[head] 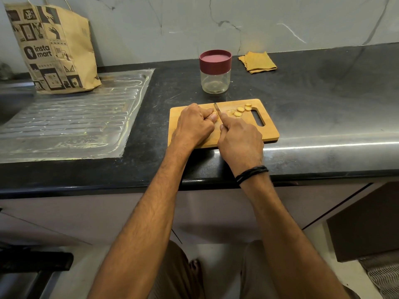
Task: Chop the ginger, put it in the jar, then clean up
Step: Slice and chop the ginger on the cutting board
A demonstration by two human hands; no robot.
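Gripping a knife [216,108], the right hand [240,143] sets its blade against the ginger [214,114], which the left hand [194,126] pinches in curled fingers on the wooden cutting board [267,130]. Cut slices [240,109] lie just right of the blade. Behind the board on the dark surface [323,93] stands the jar [215,71], lid on, a folded yellow cloth [257,62] near it.

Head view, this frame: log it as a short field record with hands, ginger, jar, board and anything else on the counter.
left hand: pinning the ginger piece on the board
right hand: gripping the knife, blade down at the ginger
cut slices: a few, lying near the board's handle slot
cutting board: wooden, at the counter's front edge
jar: behind the board, maroon lid on, looks empty
cloth: folded, right of the jar
paper bag: standing on the steel drainboard
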